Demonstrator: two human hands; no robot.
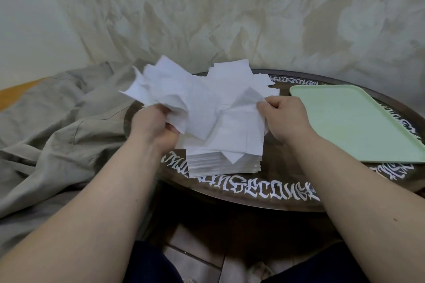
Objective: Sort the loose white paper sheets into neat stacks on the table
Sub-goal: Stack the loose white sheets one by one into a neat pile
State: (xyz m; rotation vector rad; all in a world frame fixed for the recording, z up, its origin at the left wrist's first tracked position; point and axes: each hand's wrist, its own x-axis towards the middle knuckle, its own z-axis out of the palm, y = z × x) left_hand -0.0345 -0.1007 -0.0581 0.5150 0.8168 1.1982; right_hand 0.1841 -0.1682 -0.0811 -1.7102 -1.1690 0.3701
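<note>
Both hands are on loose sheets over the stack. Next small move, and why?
Probably draw the right hand back to peel its pinched sheet free, then lay it flat on the neat stack. The left hand grips a crumpled bunch, and loose sheets lie askew on the stack.

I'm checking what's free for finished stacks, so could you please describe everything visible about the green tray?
The green tray is pale mint, seemingly plastic, rectangular with rounded corners and a low raised rim. It lies flat on the right side of the round dark table, its far right end cut off by the frame edge. Nothing lies in it, and neither hand touches it; the paper pile sits apart, to its left.
</note>
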